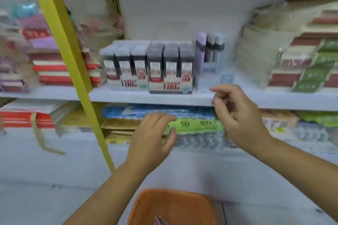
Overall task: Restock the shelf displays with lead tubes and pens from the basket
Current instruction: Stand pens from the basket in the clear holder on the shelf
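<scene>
Setting: white shop shelving against a white wall, with a yellow post slanting across the left side.
Lead tubes: the left lead-tube box and the right lead-tube box stand upright and side by side on the upper shelf. The right one sits nearer the front edge.
Pens: a pen holder in lilac and pale blue stands just beside the right lead-tube box, further back.
Right hand: raised in front of the shelf edge, below and to the right of the boxes and apart from them. The fingers are loosely curled and seem to hold nothing, though blur makes this unsure.
Left hand: lower, below the boxes and in front of the lower shelf's packs. The fingers are relaxed and nearly straight, the thumb is apart, and it holds nothing.
Basket: orange, at the bottom edge beneath both forearms, with something pinkish and blurred inside.
Lower shelf: holds flat blue, green and gold packs lying stacked.
Sides: red and purple notebooks are stacked on the left, and wrapped brown and green packs are piled on the right.
</scene>
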The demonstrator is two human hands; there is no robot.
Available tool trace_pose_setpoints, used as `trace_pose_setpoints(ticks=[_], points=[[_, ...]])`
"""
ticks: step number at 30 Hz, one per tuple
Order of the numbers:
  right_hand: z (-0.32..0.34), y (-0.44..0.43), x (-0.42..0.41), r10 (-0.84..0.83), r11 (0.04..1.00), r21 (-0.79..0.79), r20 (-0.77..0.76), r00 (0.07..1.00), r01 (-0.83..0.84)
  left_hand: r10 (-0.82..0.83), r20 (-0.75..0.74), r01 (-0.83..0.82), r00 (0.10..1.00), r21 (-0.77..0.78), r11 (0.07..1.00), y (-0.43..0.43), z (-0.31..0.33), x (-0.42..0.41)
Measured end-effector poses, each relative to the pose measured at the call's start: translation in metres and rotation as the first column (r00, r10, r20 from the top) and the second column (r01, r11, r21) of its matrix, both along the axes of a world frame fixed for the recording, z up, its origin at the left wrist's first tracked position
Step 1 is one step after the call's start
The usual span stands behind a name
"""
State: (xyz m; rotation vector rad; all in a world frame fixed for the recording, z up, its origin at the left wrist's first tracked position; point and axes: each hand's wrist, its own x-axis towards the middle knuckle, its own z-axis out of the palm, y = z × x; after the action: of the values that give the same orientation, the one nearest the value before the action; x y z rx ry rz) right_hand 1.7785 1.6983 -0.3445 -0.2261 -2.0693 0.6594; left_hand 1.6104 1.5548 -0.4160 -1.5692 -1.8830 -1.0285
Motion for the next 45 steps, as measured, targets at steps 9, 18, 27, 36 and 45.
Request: trace_pose_setpoints(ticks=[9,18,27,36,45], points=[[-0.329,-0.023,-0.002,0.302,0.834,-0.437,0.873,0.384,0.338,0.476,0.549,0.32,0.687,-0.817,0.48,-0.079,-0.26,-0.011],[-0.455,-0.058,0.009,0.43,0.708,-0.485,0.873,0.232,0.514,0.666,0.58,0.519,0.469,-0.791,0.324,-0.091,-0.368,0.004],[-0.488,-0.079,-0.053,0.281,0.892,-0.311,0.95,0.135,0.329,0.678,0.558,0.503,0.478,-0.807,0.31,-0.086,-0.398,0.001],[-0.481,-0.038,-0.037,0.259,0.835,-0.346,0.933,0.249,0.427,0.532,0.566,0.436,0.63,-0.825,0.36,-0.081,-0.4,0.011],[-0.485,-0.03,-0.01,0.378,0.624,-0.499,0.866,0.327,0.601,0.366,0.495,0.374,0.788,-0.857,0.355,-0.065,-0.408,0.027]])
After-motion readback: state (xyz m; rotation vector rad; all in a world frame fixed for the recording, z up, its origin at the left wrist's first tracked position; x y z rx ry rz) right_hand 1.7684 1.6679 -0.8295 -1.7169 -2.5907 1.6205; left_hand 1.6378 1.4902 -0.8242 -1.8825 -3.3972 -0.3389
